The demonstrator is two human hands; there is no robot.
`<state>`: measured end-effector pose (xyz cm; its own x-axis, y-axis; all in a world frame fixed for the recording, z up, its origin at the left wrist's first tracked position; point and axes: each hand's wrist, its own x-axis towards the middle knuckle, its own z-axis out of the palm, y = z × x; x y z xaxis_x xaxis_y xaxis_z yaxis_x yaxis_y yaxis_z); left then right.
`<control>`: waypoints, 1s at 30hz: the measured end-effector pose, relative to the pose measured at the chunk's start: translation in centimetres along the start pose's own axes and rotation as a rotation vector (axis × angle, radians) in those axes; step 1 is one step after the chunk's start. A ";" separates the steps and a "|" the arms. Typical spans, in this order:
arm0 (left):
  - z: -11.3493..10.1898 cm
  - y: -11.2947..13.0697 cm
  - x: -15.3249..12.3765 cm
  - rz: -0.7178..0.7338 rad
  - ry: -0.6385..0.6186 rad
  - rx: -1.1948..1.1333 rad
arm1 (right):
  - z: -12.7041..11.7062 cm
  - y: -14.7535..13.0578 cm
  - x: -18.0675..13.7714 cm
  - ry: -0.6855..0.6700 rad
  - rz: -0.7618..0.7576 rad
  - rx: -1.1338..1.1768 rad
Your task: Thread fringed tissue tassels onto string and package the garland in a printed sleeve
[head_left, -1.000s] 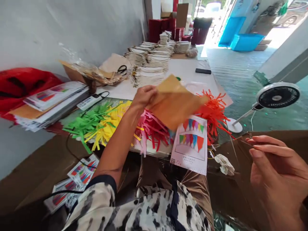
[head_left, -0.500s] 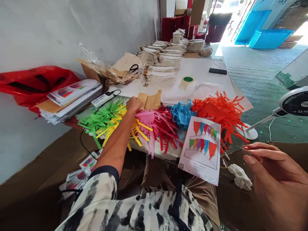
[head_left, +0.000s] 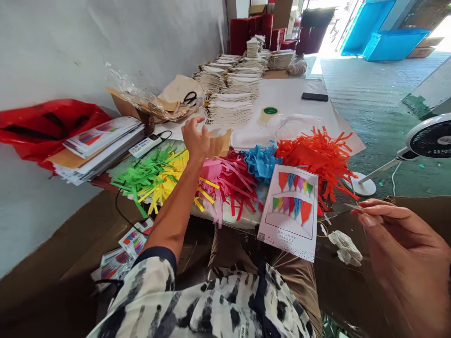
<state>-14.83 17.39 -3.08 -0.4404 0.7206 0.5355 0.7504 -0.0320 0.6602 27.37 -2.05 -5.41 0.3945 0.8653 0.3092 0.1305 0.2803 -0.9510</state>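
Note:
My left hand (head_left: 197, 138) is raised over the back edge of the tassels, fingers apart and nothing visible in it. Beside it lies a folded piece of brown paper (head_left: 220, 143). Under my forearm spread paper tassels: green (head_left: 146, 170), yellow (head_left: 171, 180), pink (head_left: 213, 171), red (head_left: 240, 185), blue (head_left: 261, 162) and orange (head_left: 312, 152). At the right, my right hand (head_left: 405, 249) pinches a thin pale sliver (head_left: 353, 207) between thumb and fingers; its kind is unclear. A printed tassel bunting card (head_left: 291, 211) rests at the table's front edge.
Stacks of white corded pieces (head_left: 232, 105) fill the table's far side. Scissors (head_left: 190, 97), green tape (head_left: 270, 111) and a phone (head_left: 314, 96) lie nearer. Papers (head_left: 100, 145) are piled left. A fan (head_left: 430, 141) stands right; a crumpled white bundle (head_left: 345, 248) is below.
My left hand has lifted off the brown paper and its fingers have opened. My right hand stays pinched, and the sliver shows more clearly. The view has shifted slightly.

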 end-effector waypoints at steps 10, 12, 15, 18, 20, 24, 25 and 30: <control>3.3 9.7 -14.2 0.289 -0.879 -0.050 | 1.5 1.7 1.5 -0.157 0.083 0.152; 3.0 9.5 -16.1 0.279 -0.862 0.034 | 1.6 2.3 0.9 -0.201 0.109 0.132; 1.8 9.0 -17.4 0.391 -0.725 0.022 | 1.7 2.9 -0.5 -0.272 0.134 0.086; 1.4 8.7 -16.7 0.594 -0.626 -0.085 | 1.8 3.4 -1.9 -0.284 0.183 0.090; 2.3 8.9 -15.4 0.666 -0.637 -0.120 | 2.0 3.5 -2.2 -0.267 0.208 0.106; 6.5 9.8 -13.1 0.669 -0.771 0.002 | 2.9 3.5 -2.0 -0.226 0.255 0.154; 7.6 10.0 -12.8 0.651 -0.808 0.036 | 3.2 3.6 -2.1 -0.207 0.258 0.177; 11.2 10.7 -12.4 0.627 -0.930 0.070 | 5.6 4.9 -4.4 -0.144 0.160 0.190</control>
<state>4.19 15.83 -8.55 0.5417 0.8285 0.1421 0.7493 -0.5525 0.3650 21.18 -2.14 -11.39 0.2616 0.9511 0.1642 -0.1012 0.1963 -0.9753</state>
